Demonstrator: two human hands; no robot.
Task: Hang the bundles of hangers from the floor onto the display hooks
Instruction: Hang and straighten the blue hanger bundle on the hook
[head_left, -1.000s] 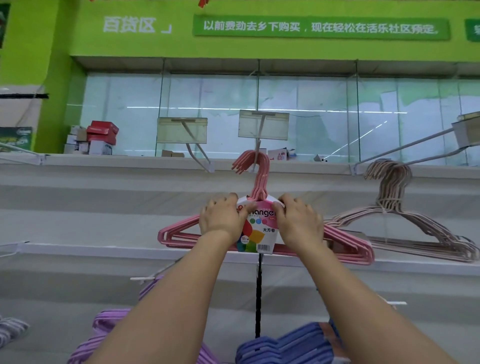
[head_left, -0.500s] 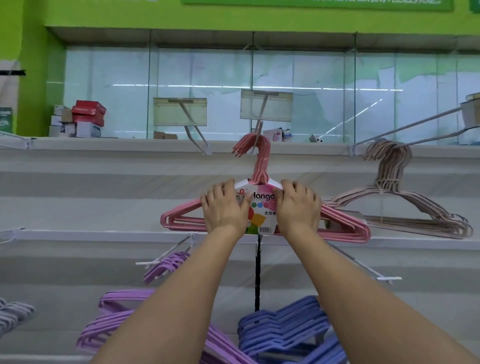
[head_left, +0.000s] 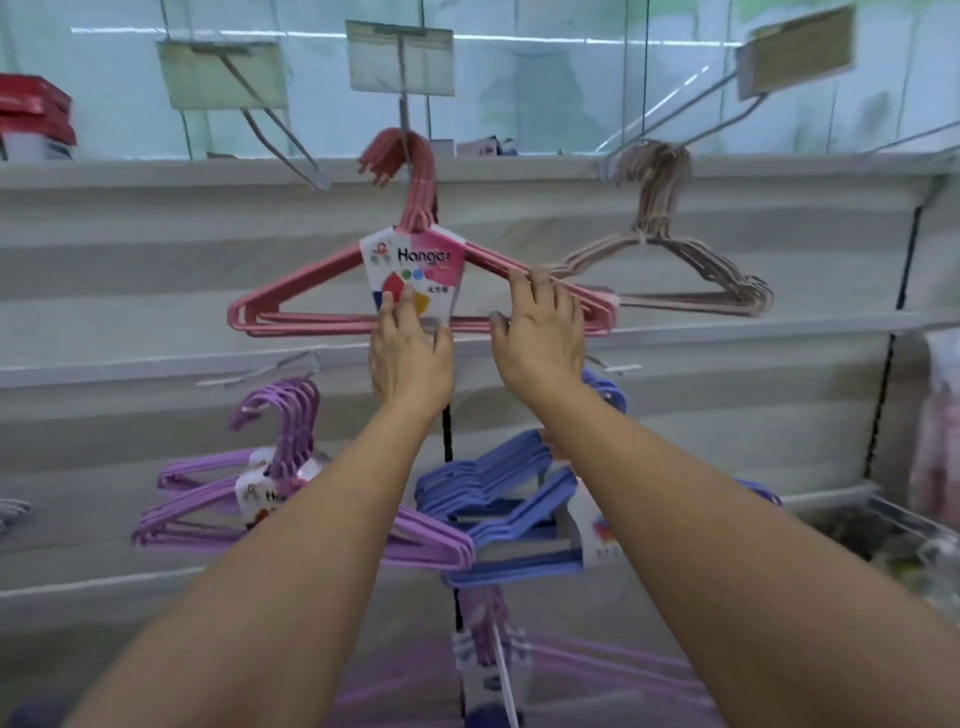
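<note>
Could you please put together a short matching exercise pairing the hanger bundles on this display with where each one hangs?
Things:
1. pink bundle
2. beige bundle
3. purple bundle
4. blue bundle

Places:
A. lower row, on the left
B. upper row, on the right, untouched
C. upper row, centre, with the left hand and right hand touching it
D. lower row, right of the black upright

Pairs: 1-C, 2-B, 3-A, 4-D
</note>
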